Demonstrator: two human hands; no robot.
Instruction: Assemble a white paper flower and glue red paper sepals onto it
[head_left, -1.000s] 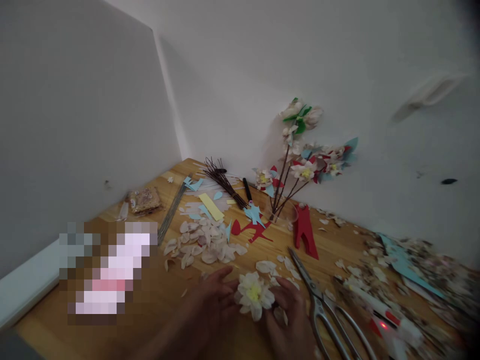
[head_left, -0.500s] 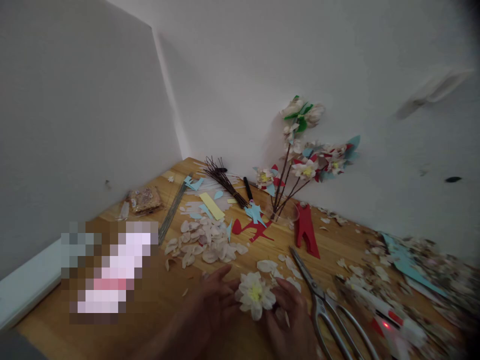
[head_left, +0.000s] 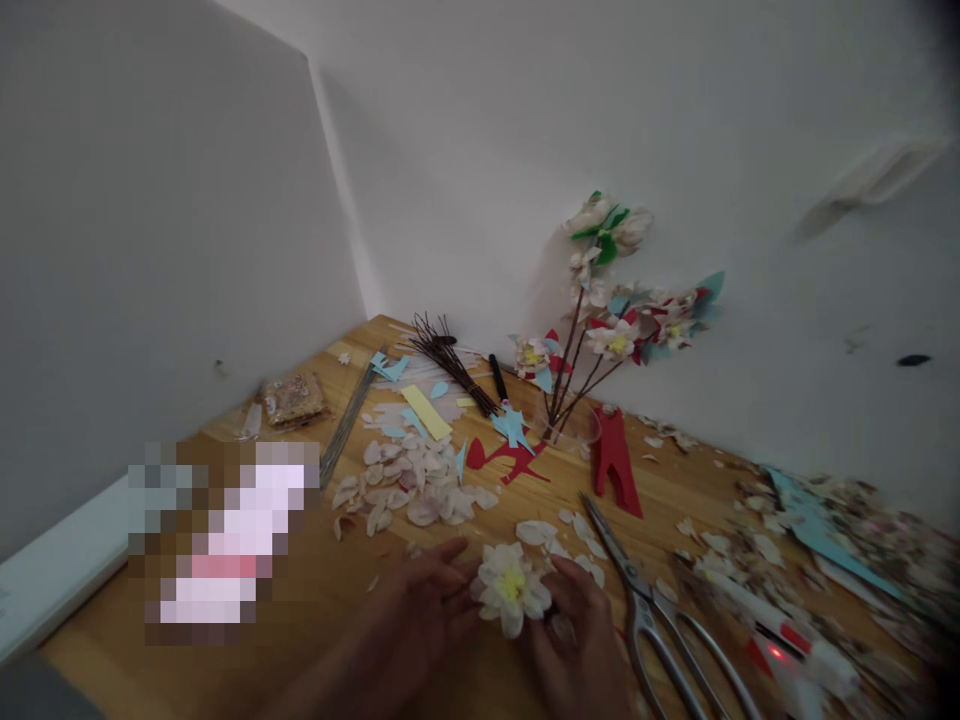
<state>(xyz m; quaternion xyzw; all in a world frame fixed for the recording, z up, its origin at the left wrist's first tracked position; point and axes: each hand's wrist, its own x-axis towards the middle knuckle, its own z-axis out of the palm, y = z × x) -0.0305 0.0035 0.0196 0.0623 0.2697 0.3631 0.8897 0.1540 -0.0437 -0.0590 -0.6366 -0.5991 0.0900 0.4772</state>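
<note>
A white flower (head_left: 512, 590) with a yellow centre faces up low in the view. My right hand (head_left: 581, 630) is closed on it from the right, with thumb and fingers at its underside and edge. What it grips beneath the petals is hidden. On the other side my left hand (head_left: 427, 610) is open, its fingers stretched toward the flower and apart from each other. Its fingertips lie close to the petals; whether they touch, I cannot tell. Just beyond the hands are loose white petals (head_left: 420, 480). Large metal scissors (head_left: 637, 590) lie right of my right hand.
A white glue gun (head_left: 795, 640) with a red light lies at the right by a heap of dried petals (head_left: 862, 530). Behind stand flower branches (head_left: 574, 350) in a clear holder. Red felt (head_left: 615, 460), brown twigs (head_left: 454, 360) and a wrapped snack (head_left: 292, 400) lie on the wooden table.
Both hands and the flower stay almost where they were. The whole view has shifted only very slightly.
</note>
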